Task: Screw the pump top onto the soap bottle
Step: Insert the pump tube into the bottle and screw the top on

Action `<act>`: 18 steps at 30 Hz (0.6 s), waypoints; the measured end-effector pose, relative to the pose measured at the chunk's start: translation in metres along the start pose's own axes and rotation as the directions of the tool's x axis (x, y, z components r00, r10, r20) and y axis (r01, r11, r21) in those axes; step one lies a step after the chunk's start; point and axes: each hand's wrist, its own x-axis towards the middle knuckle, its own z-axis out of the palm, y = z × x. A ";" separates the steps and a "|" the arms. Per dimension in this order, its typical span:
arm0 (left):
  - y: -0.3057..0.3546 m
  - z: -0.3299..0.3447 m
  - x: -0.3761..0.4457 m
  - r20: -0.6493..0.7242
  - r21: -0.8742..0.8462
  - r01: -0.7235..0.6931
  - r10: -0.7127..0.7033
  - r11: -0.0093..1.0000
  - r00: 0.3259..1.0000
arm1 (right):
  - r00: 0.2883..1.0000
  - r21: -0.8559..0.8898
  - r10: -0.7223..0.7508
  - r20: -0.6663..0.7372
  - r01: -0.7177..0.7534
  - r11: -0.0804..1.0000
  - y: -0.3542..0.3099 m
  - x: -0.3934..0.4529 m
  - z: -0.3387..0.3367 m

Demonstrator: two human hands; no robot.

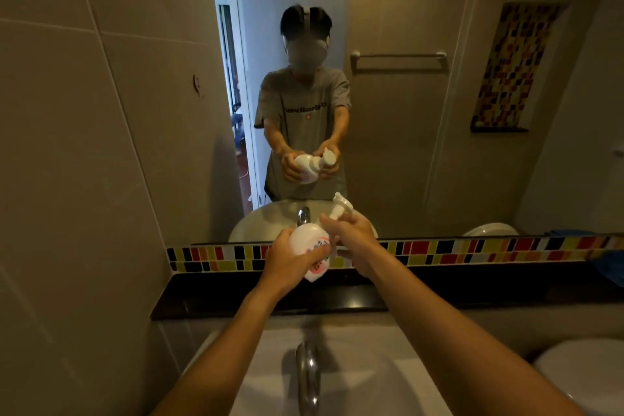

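I hold a white soap bottle (308, 240) with a pink and red label out in front of me, above the black ledge, tilted with its neck up and to the right. My left hand (290, 262) wraps the bottle's body from below. My right hand (351, 236) grips the collar of the white pump top (341, 204), which sits at the bottle's neck with its nozzle sticking up past my fingers. The joint between collar and neck is hidden by my fingers. The mirror repeats both hands and the bottle.
A black stone ledge (236, 297) runs under a strip of coloured mosaic tiles (472, 250) and a large mirror (405, 111). Below are a white basin (371, 365) and a chrome tap (307, 375). A tiled wall (84, 145) stands on the left, a white toilet lid (580, 371) at lower right.
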 end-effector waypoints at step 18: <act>0.003 -0.009 -0.007 0.156 -0.190 0.128 -0.099 0.973 0.983 | 0.993 0.103 0.074 0.092 -0.083 0.991 0.014 0.001 -0.015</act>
